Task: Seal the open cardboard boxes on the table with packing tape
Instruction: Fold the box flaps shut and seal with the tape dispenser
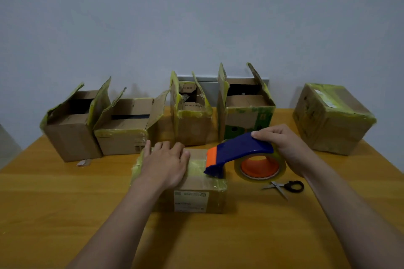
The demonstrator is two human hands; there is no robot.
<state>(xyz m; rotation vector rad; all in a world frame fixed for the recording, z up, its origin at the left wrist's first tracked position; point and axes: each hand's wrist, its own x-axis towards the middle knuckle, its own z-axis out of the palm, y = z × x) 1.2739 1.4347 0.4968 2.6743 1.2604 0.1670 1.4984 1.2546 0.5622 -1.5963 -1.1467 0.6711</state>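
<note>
A small closed cardboard box with a white label stands at the table's middle. My left hand presses flat on its top, fingers straight. My right hand grips a blue and orange tape dispenser holding a roll of clear tape. The dispenser's front end rests on the right part of the box top, over a yellowish tape strip. Behind stand several open boxes with raised flaps, at far left, left of centre, centre and right of centre.
A closed, taped box stands at the back right. Black-handled scissors lie open on the wooden table to the right of the small box. A scrap of tape lies by the far-left box. A grey wall rises behind.
</note>
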